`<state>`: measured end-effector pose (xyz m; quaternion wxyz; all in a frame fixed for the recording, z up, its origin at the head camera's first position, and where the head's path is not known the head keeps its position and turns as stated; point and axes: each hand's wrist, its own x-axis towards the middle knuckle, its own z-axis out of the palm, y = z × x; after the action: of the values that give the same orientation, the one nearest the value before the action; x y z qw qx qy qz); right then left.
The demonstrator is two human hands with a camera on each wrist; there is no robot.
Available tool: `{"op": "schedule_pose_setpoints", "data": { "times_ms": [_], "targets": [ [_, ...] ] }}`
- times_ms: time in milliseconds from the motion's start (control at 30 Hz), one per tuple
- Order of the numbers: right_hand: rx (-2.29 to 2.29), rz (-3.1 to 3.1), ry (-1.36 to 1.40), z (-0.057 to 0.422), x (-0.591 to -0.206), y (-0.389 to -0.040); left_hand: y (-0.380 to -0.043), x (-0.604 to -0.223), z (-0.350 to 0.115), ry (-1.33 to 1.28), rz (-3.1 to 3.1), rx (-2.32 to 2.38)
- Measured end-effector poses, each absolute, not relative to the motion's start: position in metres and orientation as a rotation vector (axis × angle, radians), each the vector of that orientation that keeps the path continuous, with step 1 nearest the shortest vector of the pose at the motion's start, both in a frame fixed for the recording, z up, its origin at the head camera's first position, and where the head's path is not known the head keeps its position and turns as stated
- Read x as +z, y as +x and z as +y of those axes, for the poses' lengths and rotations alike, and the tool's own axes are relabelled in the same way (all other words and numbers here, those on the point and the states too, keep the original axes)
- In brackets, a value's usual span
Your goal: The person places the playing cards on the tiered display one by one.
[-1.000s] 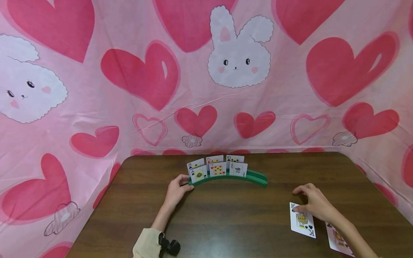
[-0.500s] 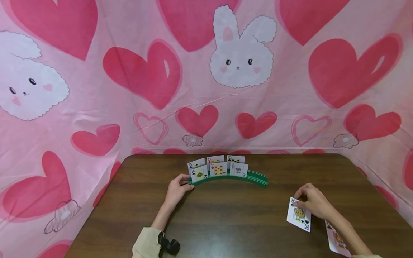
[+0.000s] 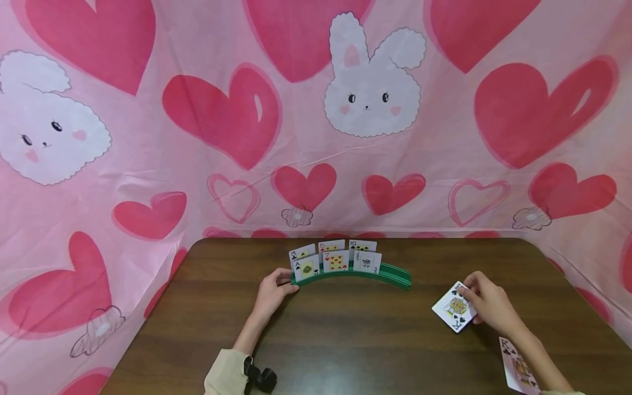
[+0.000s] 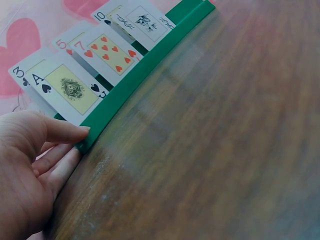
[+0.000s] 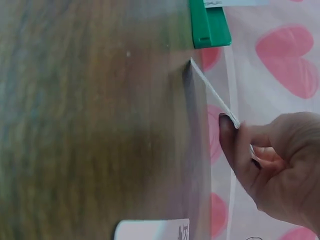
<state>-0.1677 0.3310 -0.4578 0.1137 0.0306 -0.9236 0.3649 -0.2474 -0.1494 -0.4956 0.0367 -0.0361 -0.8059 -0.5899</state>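
A curved green card holder (image 3: 397,277) stands on the table with two rows of playing cards upright in it. In front are an ace of spades (image 4: 72,89), a seven of hearts (image 4: 109,54) and a joker (image 4: 144,24); a three, a five and a ten show behind. My left hand (image 3: 271,293) grips the holder's left end, its thumb (image 4: 75,131) on the front face. To the right of the holder, my right hand (image 3: 494,307) pinches a king of spades (image 3: 450,308) between thumb and fingers, tilted and seen edge-on in the right wrist view.
A king of clubs (image 3: 515,365) lies face up on the brown wooden table (image 3: 355,340) beneath my right forearm. Behind the table hangs a pink cloth (image 3: 296,131) with hearts and rabbits. A black strap (image 3: 260,377) sits on my left wrist.
My right hand has picked the king of spades up off the table, moved it slightly away from me and turned it clockwise. My left hand has stayed at the holder's end.
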Motion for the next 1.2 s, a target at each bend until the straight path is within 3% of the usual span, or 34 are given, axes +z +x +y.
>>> {"op": "schedule_pose_setpoints", "data": {
  "times_ms": [633,1200],
  "targets": [
    [0.85,-2.465,0.067,0.328,-0.431,-0.174,-0.245,-0.494,-0.147,-0.098,-2.469,-1.836],
    [1.008,-2.305,-0.008,0.298,-0.41,-0.195,-0.241,-0.486,-0.145,-0.101,-2.473,-1.826]
  ]
}}
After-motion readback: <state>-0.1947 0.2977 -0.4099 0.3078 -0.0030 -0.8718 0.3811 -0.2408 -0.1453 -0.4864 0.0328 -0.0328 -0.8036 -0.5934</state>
